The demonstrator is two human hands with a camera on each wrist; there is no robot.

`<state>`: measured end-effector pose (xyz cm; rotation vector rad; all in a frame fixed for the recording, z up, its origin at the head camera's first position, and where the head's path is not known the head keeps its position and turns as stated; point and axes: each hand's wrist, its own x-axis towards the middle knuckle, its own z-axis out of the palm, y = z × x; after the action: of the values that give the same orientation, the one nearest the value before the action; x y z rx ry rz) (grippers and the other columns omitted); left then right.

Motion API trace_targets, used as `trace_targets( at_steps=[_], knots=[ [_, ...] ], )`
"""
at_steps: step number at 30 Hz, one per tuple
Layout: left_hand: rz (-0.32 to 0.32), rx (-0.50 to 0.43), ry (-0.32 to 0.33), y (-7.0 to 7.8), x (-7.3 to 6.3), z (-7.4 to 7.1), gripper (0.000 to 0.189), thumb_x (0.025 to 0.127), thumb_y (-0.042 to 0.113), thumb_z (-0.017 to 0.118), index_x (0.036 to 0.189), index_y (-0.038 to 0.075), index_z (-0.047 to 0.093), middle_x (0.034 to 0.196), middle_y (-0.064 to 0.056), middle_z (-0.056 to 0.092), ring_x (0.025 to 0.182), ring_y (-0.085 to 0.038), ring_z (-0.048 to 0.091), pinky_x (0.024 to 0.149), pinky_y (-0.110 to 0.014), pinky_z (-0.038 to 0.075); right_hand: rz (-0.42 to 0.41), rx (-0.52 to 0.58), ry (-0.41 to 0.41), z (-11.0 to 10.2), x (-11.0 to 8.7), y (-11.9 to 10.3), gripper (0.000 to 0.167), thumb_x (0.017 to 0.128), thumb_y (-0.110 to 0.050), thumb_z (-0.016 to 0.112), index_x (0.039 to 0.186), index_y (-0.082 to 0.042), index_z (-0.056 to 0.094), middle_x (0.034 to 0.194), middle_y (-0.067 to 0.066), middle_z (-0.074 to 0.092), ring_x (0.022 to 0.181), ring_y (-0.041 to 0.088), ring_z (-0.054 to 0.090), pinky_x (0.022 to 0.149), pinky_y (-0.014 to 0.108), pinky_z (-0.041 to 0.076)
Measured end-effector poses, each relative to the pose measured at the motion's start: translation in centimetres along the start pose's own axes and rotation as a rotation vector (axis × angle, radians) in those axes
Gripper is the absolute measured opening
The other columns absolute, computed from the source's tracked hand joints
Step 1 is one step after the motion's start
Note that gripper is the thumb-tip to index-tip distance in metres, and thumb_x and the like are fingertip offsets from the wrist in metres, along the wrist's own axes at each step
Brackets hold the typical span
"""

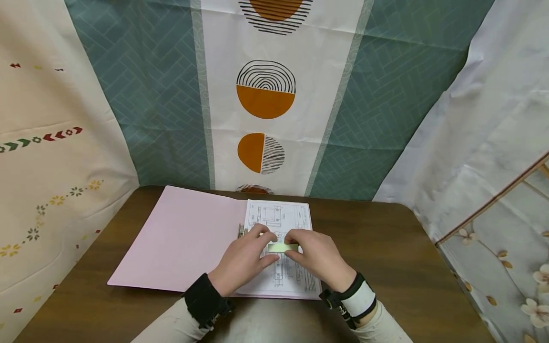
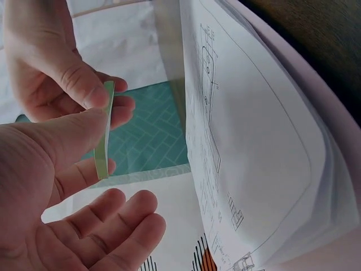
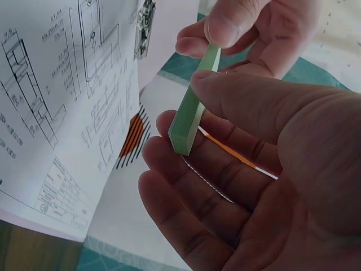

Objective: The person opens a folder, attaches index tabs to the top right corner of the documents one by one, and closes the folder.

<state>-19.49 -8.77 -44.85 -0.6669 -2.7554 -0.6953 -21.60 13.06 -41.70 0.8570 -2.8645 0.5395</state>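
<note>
A narrow pale green pad of sticky notes [image 1: 279, 247] is held level over the printed sheets by both hands. My left hand [image 1: 244, 261] pinches its left end between thumb and index finger. At the other end, the thumb and fingers of my right hand [image 1: 319, 253] grip it. Thin layered edges of the pad [image 3: 189, 121] show in the right wrist view. Beneath the hands lies a pink folder [image 1: 184, 238], opened flat, with technical drawings [image 1: 298, 214] stacked on its right side. A metal clip [image 3: 145, 28] sits by the fold, partly hidden by the left hand in the head view.
The folder rests on a dark brown wooden table [image 1: 369, 238]. A patterned green and white curtain [image 1: 274, 128] hangs behind the table's far edge. Pale cloths hang at the left [image 1: 55, 157] and right [image 1: 484, 157].
</note>
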Motion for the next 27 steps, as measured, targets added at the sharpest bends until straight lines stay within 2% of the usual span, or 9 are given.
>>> trace_targets(
  at_steps=[5,10,15,21,27],
  knots=[
    [0.022,-0.005,0.018,0.01,0.03,-0.06,0.033,0.092,0.030,0.093,0.118,0.017,0.078,0.116,0.000,0.072,0.097,-0.016,0.070,0.076,-0.035,0.058,0.001,0.023,-0.010,-0.07,0.03,-0.20,0.021,0.091,-0.018,0.094,0.102,-0.018,0.076,0.093,-0.006,0.074,0.080,0.016,0.067,0.070,0.035,0.053],
    [0.017,-0.014,-0.014,-0.01,0.08,-0.03,0.031,0.094,0.030,0.091,0.118,0.018,0.077,0.106,0.004,0.074,0.084,-0.010,0.062,0.070,-0.030,0.051,0.005,0.028,-0.012,-0.03,-0.05,-0.16,0.020,0.091,-0.018,0.093,0.102,-0.018,0.076,0.093,-0.007,0.074,0.081,0.015,0.068,0.070,0.035,0.054],
    [0.013,-0.031,-0.029,0.04,0.15,-0.03,0.028,0.097,0.031,0.089,0.119,0.018,0.078,0.106,0.007,0.075,0.083,-0.007,0.061,0.070,-0.029,0.050,-0.003,0.039,-0.020,0.15,-0.01,-0.10,0.020,0.092,-0.018,0.093,0.103,-0.018,0.076,0.095,-0.007,0.075,0.083,0.016,0.070,0.072,0.036,0.055],
    [0.029,-0.034,-0.016,0.09,0.08,-0.10,0.021,0.096,0.030,0.089,0.111,0.021,0.078,0.095,0.012,0.070,0.076,-0.005,0.056,0.066,-0.027,0.047,-0.017,0.062,-0.029,0.19,-0.10,-0.14,0.018,0.093,-0.016,0.092,0.103,-0.019,0.077,0.096,-0.007,0.076,0.086,0.018,0.073,0.075,0.037,0.056],
    [0.034,-0.021,0.000,0.10,0.06,-0.20,0.020,0.096,0.029,0.089,0.111,0.020,0.079,0.094,0.011,0.070,0.076,-0.005,0.056,0.066,-0.027,0.047,-0.032,0.053,-0.013,0.12,-0.19,-0.14,0.019,0.092,-0.018,0.092,0.105,-0.020,0.079,0.099,-0.008,0.077,0.089,0.012,0.072,0.077,0.037,0.058]
  ],
)
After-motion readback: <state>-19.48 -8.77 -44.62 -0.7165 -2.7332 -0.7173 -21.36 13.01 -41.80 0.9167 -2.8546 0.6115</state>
